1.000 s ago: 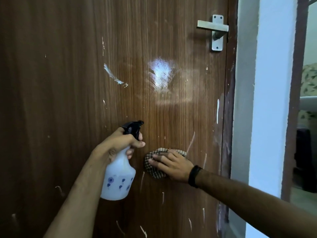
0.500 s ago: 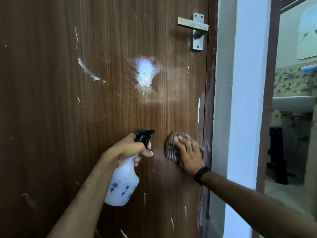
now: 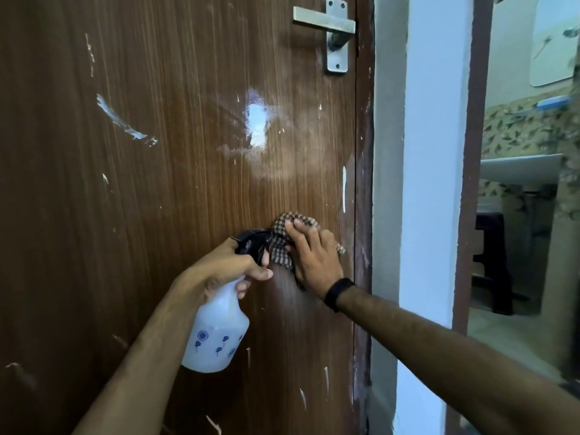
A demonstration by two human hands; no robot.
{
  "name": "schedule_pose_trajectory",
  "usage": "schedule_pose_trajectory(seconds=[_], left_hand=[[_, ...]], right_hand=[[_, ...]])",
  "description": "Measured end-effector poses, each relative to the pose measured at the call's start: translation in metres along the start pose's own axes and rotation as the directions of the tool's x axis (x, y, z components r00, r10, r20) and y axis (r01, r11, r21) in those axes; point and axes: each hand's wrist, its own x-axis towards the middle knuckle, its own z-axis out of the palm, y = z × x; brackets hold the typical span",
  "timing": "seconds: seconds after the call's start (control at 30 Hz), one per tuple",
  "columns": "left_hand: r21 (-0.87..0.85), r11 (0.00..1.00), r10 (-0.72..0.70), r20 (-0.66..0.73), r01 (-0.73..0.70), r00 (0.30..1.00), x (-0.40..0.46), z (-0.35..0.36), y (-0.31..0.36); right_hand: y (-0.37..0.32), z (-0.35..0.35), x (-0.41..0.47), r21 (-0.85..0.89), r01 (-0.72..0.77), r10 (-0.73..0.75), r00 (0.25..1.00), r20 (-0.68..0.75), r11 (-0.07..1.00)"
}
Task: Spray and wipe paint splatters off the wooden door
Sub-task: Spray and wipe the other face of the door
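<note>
The brown wooden door (image 3: 175, 189) fills the left and middle of the view, dotted with white paint splatters (image 3: 124, 120). My left hand (image 3: 226, 271) grips the neck of a white spray bottle (image 3: 216, 334) with a black trigger head, held close to the door. My right hand (image 3: 314, 259) presses a checked cloth (image 3: 284, 237) flat against the door near its right edge, fingers spread over it. A wet shiny patch (image 3: 257, 120) lies above the cloth.
A metal door handle (image 3: 332, 26) sits at the top right of the door. The door's edge and a white wall (image 3: 426, 183) stand to the right. Beyond an open doorway there is a washbasin (image 3: 521, 171) and a dark stool (image 3: 492, 262).
My right hand slid the cloth from the lower middle of the door up and to the right, then back beside the spray head. The left hand kept hold of the bottle.
</note>
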Motion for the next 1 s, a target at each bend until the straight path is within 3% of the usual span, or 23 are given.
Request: schedule_pose_trajectory(seconds=[0.17, 0.27, 0.37, 0.5, 0.63, 0.87, 1.0], left_hand=[[0.008, 1.000, -0.010, -0.007, 0.010, 1.000, 0.001, -0.004, -0.003], [0.008, 1.000, -0.017, 0.000, 0.017, 1.000, 0.000, -0.003, -0.004], [0.012, 1.000, 0.004, 0.002, -0.004, 1.000, 0.001, -0.004, -0.002], [0.020, 0.998, 0.053, 0.000, -0.053, 0.999, 0.003, -0.004, 0.000], [0.007, 0.999, 0.044, 0.001, -0.044, 0.999, 0.007, -0.002, -0.001], [-0.007, 0.998, 0.062, -0.025, -0.062, 0.998, 0.001, -0.003, 0.003], [-0.003, 0.995, 0.099, -0.075, -0.099, 0.992, -0.002, 0.001, 0.009]], right_hand=[[-0.005, 0.006, -0.117, -0.043, 0.206, -0.191, 0.955, 0.227, 0.978], [0.000, 0.002, -0.144, 0.013, 0.103, -0.103, 0.959, 0.262, 0.995], [0.014, 0.000, -0.117, -0.013, -0.106, 0.107, 0.983, 0.149, 0.994], [0.043, -0.003, -0.036, 0.038, -0.413, 0.414, 0.910, -0.020, 0.910], [0.051, -0.003, -0.018, -0.016, -0.402, 0.400, 0.914, -0.063, 0.916], [0.006, 0.016, -0.127, -0.012, -0.419, 0.419, 0.905, 0.071, 0.908], [0.004, 0.010, -0.079, 0.075, -0.441, 0.440, 0.897, 0.037, 0.894]])
